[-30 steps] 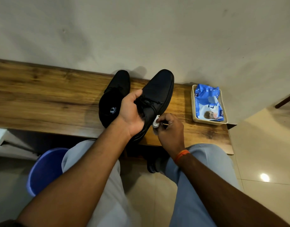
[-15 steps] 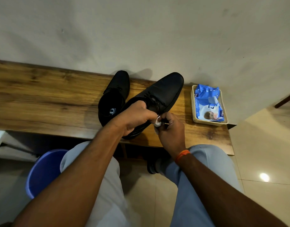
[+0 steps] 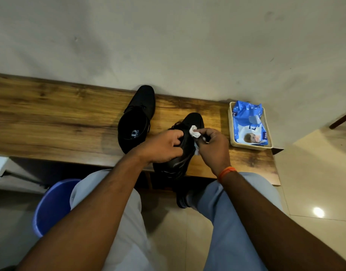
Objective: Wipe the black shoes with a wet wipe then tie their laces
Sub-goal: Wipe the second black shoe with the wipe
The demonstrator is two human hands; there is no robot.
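The left hand point(image 3: 164, 146) holds the black shoe point(image 3: 180, 153) tight at the counter point(image 3: 51, 124) edge. The shoe's long way points from the person to the wall. The right hand point(image 3: 212, 145), just beside it, pinches the wet wipe point(image 3: 193, 132) on the shoe's top.

"mee" on the blue wipes pack point(image 3: 248, 122); insole logo illegible.

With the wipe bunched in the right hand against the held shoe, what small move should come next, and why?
Probably draw the wet wipe along the held shoe toward its toe: the right hand pinches it against the upper, and the left hand steadies that shoe.
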